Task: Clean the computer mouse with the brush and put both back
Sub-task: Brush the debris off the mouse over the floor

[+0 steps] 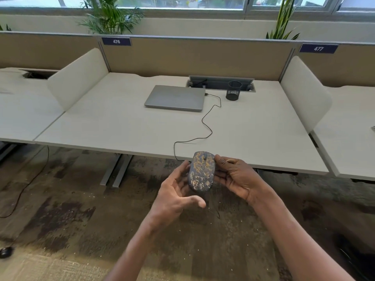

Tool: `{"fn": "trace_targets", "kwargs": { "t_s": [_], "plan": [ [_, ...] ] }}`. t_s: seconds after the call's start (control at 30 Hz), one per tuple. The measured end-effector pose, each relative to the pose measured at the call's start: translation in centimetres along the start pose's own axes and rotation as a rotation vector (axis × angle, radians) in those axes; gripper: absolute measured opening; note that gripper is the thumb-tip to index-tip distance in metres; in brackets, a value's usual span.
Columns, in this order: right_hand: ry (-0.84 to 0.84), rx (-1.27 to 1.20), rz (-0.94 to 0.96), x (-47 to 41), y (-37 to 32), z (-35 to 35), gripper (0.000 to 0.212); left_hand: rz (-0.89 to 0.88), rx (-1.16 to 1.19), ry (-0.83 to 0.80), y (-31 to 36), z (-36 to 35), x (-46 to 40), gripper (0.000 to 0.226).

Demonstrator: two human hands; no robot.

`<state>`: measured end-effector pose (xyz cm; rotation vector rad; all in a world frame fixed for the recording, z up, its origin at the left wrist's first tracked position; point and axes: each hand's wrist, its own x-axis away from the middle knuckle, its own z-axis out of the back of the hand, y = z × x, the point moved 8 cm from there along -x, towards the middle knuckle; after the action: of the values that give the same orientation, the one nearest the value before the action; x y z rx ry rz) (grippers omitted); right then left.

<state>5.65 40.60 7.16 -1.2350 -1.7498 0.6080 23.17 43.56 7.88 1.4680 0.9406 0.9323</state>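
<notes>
A dark computer mouse [202,171] covered in yellowish and pale grime is held in the air in front of the desk's front edge, over the carpet. My right hand [236,177] grips its right side with thumb and fingers. My left hand [176,192] cups the left side, fingers spread and touching the mouse. Its black cable [211,118] runs up over the desk to the shut grey laptop [175,97]. No brush is visible; a black mesh pen cup [233,90] stands right of the laptop, its contents not discernible.
The pale desk [121,126] has white side dividers [81,78] and a tan back panel [194,57], with an open cable tray [221,80] at the back. Desk legs [116,171] stand on the mottled carpet, which has pale crumbs scattered on it. Neighbouring desks lie on both sides.
</notes>
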Motion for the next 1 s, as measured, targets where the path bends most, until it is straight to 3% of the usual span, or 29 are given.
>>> {"fn": "trace_targets", "kwargs": {
  "t_s": [0.1,0.27,0.53,1.0],
  "plan": [
    [-0.003,0.027,-0.007,0.0,-0.1,-0.2,0.047,-0.033,-0.137,-0.118,1.2,-0.2,-0.5,0.141],
    [-0.022,0.025,-0.01,-0.2,-0.2,-0.4,0.036,-0.096,-0.23,-0.216,2.7,0.1,-1.5,0.132],
    [-0.038,0.034,-0.004,-0.2,-0.5,-0.7,0.039,-0.138,-0.281,-0.202,3.2,0.7,-2.3,0.137],
    [-0.056,0.079,-0.007,0.0,-0.2,-0.6,0.059,-0.011,-0.212,-0.173,0.6,0.8,-2.7,0.147]
  ]
}}
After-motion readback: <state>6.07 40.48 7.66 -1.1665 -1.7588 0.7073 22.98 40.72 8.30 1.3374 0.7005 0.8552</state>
